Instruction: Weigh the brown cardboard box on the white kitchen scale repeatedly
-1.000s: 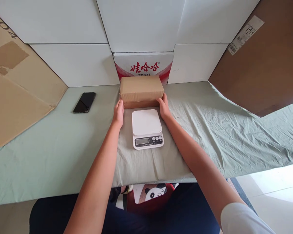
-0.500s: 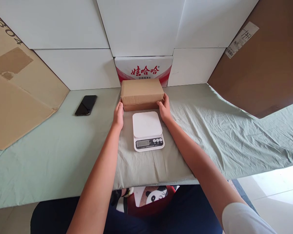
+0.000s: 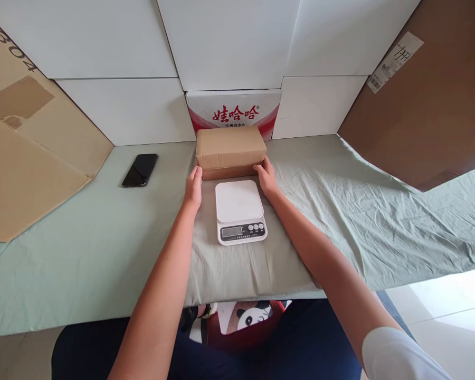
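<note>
A closed brown cardboard box (image 3: 230, 146) lies on the green cloth just behind a white kitchen scale (image 3: 239, 210). My left hand (image 3: 193, 187) presses against the box's near left corner and my right hand (image 3: 266, 177) against its near right corner, so both hands grip the box between them. The scale's flat white platform is bare, and its display and buttons face me. The box rests on the cloth, apart from the scale.
A black phone (image 3: 140, 169) lies to the left on the green cloth (image 3: 340, 211). A red and white carton (image 3: 233, 110) stands behind the box against white panels. Cardboard sheets lean at far left (image 3: 27, 153) and far right (image 3: 431, 111).
The hands and the box have stayed in place; only the view has shifted slightly.
</note>
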`<state>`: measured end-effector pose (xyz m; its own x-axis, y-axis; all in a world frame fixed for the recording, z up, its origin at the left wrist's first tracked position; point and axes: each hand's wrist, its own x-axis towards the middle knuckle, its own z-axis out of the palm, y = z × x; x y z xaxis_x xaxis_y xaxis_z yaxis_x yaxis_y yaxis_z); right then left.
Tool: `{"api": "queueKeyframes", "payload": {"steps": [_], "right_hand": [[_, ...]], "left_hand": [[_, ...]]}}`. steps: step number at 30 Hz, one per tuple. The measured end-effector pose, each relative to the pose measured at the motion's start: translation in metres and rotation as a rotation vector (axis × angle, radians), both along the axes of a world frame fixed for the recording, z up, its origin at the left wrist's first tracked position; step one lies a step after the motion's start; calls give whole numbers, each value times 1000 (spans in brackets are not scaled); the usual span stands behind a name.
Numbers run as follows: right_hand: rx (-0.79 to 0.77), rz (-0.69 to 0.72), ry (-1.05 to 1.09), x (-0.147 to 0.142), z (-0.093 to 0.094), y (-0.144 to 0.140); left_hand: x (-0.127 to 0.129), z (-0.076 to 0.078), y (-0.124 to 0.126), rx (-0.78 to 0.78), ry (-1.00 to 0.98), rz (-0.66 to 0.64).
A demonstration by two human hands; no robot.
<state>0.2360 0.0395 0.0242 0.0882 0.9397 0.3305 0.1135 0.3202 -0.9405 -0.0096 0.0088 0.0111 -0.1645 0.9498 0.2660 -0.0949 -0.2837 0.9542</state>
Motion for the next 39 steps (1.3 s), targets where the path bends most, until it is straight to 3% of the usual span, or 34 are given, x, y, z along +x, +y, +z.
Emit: {"api": "queueKeyframes", "payload": {"steps": [4, 9, 13, 16, 21, 29, 39], "right_hand": [[73, 26, 19, 2, 14, -14], [175, 48, 17, 13, 33, -65], [245, 73, -28, 21, 23, -113], [242, 38, -25, 22, 10, -139], [214, 51, 2, 20, 3, -156], [134, 93, 10, 19, -3, -153], [144, 84, 46, 22, 1, -151]], "left_hand": [[-1, 19, -20, 69, 50, 22], [8, 42, -82, 149, 109, 30], [18, 38, -138, 188, 126, 32], [21, 29, -165, 183, 155, 53], [20, 23, -172, 143, 172, 43], [18, 15, -175, 86, 182, 102], [21, 9, -176, 54, 147, 109]]}}
